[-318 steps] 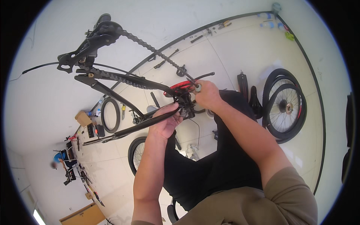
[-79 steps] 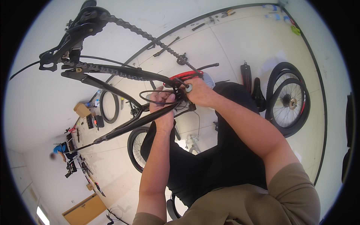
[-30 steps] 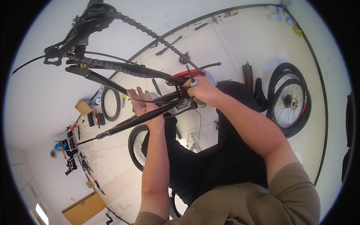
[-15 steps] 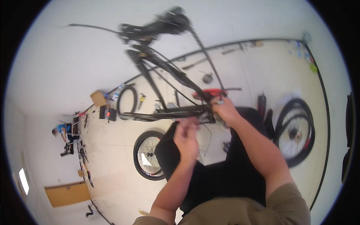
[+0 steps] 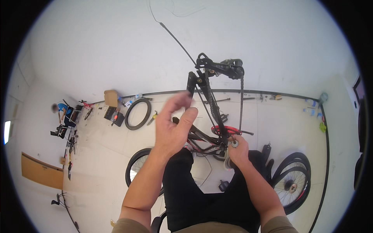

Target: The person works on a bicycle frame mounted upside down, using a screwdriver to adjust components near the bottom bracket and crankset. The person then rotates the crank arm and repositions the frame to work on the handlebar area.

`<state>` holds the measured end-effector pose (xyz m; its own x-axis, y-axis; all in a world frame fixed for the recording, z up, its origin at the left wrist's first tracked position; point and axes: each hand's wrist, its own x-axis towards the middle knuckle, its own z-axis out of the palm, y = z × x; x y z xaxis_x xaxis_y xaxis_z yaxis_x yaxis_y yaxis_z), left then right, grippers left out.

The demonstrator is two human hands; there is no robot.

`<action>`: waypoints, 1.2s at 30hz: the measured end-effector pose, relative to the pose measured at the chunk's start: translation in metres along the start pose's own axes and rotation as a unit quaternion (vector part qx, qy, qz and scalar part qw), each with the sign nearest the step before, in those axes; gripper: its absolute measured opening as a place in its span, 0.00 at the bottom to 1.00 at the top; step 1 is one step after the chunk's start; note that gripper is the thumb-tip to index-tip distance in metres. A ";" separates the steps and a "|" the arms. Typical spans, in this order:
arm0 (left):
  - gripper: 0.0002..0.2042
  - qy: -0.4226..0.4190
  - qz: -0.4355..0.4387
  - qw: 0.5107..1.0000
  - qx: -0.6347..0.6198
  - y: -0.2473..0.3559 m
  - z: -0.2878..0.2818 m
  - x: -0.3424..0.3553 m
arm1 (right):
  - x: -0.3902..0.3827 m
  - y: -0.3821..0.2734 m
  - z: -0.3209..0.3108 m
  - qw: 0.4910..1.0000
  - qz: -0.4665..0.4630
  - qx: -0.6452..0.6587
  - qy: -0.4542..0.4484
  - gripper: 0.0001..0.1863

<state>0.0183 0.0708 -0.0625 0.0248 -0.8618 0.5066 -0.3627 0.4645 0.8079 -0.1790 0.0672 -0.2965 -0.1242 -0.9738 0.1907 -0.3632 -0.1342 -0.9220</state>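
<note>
A black bicycle frame (image 5: 213,110) stands tilted in front of me, its rear end up. At its top hang the rear derailleur (image 5: 234,70) and the chain (image 5: 241,101), which runs down to a red chainring (image 5: 229,129). My right hand (image 5: 239,151) is closed round the frame's crank area, beside a small round grey part; the exact grip is partly hidden. Raised to the left of the frame's upper part, my left hand (image 5: 174,130) is empty, thumb and fingers apart, fingertips blurred. A loose cable in black housing (image 5: 176,40) sticks up from the derailleur end.
Wheels (image 5: 291,184) lie at the right, another wheel (image 5: 136,165) by my left knee. Along the wall are a loose tyre (image 5: 138,113), a cardboard box (image 5: 111,99) and bottles (image 5: 310,112). A pedal (image 5: 223,185) lies between my legs. Another person (image 5: 61,110) sits far left.
The frame has swung to the right and stands more upright. My left hand has come up from the frame's lower tubes toward its rear end. My right hand keeps its hold.
</note>
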 end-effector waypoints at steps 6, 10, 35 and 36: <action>0.09 0.115 -0.023 0.993 -0.026 -0.021 0.025 -0.007 | 0.027 -0.087 -0.011 0.979 0.007 0.188 -0.077 0.16; 0.09 0.124 -0.017 0.991 -0.055 -0.024 0.039 0.002 | 0.046 -0.121 -0.014 0.979 0.029 0.145 -0.143 0.17; 0.13 0.158 0.006 0.987 0.020 -0.021 0.046 0.014 | 0.003 -0.095 -0.055 0.989 -0.118 0.036 -0.082 0.07; 0.13 0.159 0.014 0.987 0.026 -0.023 0.047 0.013 | -0.002 -0.092 -0.060 0.994 -0.073 0.041 -0.068 0.08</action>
<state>-0.0170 0.0396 -0.0883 0.3021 -0.7372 0.6044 -0.4141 0.4696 0.7797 -0.2003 0.0925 -0.1915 0.0523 -0.9580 0.2820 -0.2914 -0.2847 -0.9132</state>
